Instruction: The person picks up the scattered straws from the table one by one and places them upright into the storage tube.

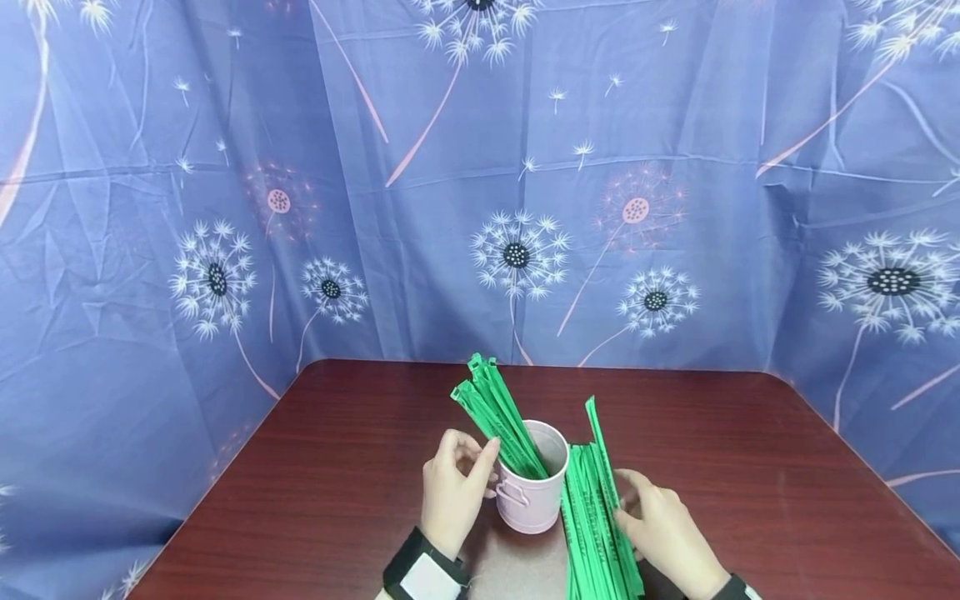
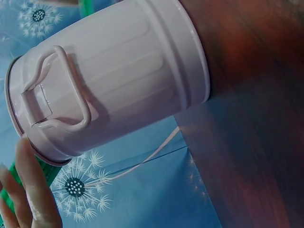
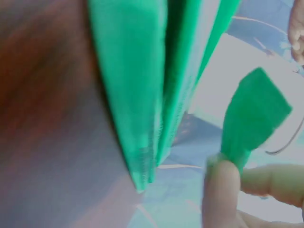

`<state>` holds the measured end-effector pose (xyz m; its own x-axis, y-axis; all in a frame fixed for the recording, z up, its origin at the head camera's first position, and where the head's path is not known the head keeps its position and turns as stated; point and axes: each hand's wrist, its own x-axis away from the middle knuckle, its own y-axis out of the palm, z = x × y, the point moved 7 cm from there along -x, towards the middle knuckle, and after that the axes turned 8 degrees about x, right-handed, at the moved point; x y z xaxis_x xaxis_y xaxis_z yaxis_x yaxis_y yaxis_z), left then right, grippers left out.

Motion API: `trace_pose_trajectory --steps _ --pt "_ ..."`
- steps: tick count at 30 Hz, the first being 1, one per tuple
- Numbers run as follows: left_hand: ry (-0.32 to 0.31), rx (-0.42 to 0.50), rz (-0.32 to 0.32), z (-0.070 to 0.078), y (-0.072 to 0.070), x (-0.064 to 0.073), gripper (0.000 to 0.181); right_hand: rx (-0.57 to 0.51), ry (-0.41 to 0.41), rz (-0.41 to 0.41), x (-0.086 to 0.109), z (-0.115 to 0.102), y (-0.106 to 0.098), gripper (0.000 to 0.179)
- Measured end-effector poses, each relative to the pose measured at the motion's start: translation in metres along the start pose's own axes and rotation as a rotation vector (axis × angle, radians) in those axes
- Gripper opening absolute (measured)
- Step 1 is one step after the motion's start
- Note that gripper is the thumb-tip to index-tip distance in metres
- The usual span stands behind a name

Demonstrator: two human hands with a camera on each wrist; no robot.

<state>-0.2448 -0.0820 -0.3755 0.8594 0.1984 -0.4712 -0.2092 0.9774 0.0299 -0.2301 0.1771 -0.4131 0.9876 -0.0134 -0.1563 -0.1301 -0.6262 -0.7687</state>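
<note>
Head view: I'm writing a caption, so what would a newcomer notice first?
Long, flat, bright-green strips stand out, leaning from a pale-pink, bucket-shaped pot in the lower middle. More lie beside it near the right hand. Behind hangs blue, dandelion-printed cloth.

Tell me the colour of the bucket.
The bucket is pale pink; the left wrist view shows it best.

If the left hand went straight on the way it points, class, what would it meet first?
Most likely the pink pail, near its rim. The left hand is very close, but depth is unclear; the leaning green strips could come first.
</note>
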Motion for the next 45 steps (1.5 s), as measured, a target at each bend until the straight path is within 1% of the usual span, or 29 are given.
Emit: trace_pose_trajectory --steps 3,7,11,14,15,18,21,23,26,29,32,34,37,39,41,42,43,45 --pt "-0.046 0.013 -0.050 -0.003 0.004 0.002 0.034 -0.055 -0.034 0.060 0.001 -0.011 -0.006 0.048" --pt "-0.082 0.036 -0.123 -0.002 0.011 0.005 0.039 -0.064 -0.146 0.188 0.008 -0.029 -0.014 0.044" --pt "-0.080 0.088 -0.217 0.006 0.021 0.009 0.042 -0.048 -0.306 0.328 0.018 -0.049 -0.020 0.038" --pt "-0.075 0.136 -0.272 0.015 0.028 0.012 0.043 -0.044 -0.434 0.391 0.025 -0.062 -0.021 0.038" --pt "-0.071 0.143 -0.282 0.018 0.030 0.013 0.043 -0.038 -0.475 0.405 0.028 -0.067 -0.021 0.039" --pt "-0.052 0.154 -0.282 0.026 0.032 0.014 0.044 -0.019 -0.587 0.423 0.034 -0.077 -0.018 0.043" --pt "-0.026 0.165 -0.241 0.033 0.031 0.014 0.043 -0.004 -0.681 0.427 0.039 -0.084 -0.015 0.045" --pt "-0.014 0.205 -0.211 0.036 0.030 0.014 0.040 0.008 -0.729 0.430 0.041 -0.087 -0.014 0.045" --pt "0.002 0.282 -0.175 0.039 0.028 0.013 0.036 0.015 -0.778 0.433 0.043 -0.090 -0.012 0.047" --pt "0.019 0.346 -0.168 0.041 0.027 0.013 0.034 0.012 -0.805 0.435 0.044 -0.090 -0.011 0.049" --pt "0.040 0.374 -0.158 0.043 0.026 0.013 0.032 0.005 -0.814 0.435 0.043 -0.089 -0.011 0.047" --pt "0.056 0.388 -0.140 0.045 0.023 0.012 0.029 0.011 -0.811 0.435 0.043 -0.087 -0.011 0.045" --pt "0.109 0.403 -0.099 0.050 0.018 0.010 0.025 0.040 -0.796 0.426 0.041 -0.084 -0.010 0.042" --pt "0.173 0.397 -0.069 0.056 0.012 0.007 0.022 0.066 -0.778 0.413 0.039 -0.080 -0.009 0.039" --pt "0.244 0.390 -0.038 0.062 0.005 0.004 0.020 0.088 -0.741 0.387 0.036 -0.075 -0.008 0.036" --pt "0.279 0.389 -0.022 0.066 0.002 0.003 0.019 0.100 -0.709 0.372 0.034 -0.071 -0.007 0.033" --pt "0.310 0.390 -0.005 0.069 -0.002 0.001 0.019 0.113 -0.667 0.350 0.031 -0.067 -0.006 0.030" --pt "0.353 0.388 0.041 0.074 -0.010 -0.002 0.018 0.149 -0.549 0.283 0.024 -0.056 -0.004 0.024"
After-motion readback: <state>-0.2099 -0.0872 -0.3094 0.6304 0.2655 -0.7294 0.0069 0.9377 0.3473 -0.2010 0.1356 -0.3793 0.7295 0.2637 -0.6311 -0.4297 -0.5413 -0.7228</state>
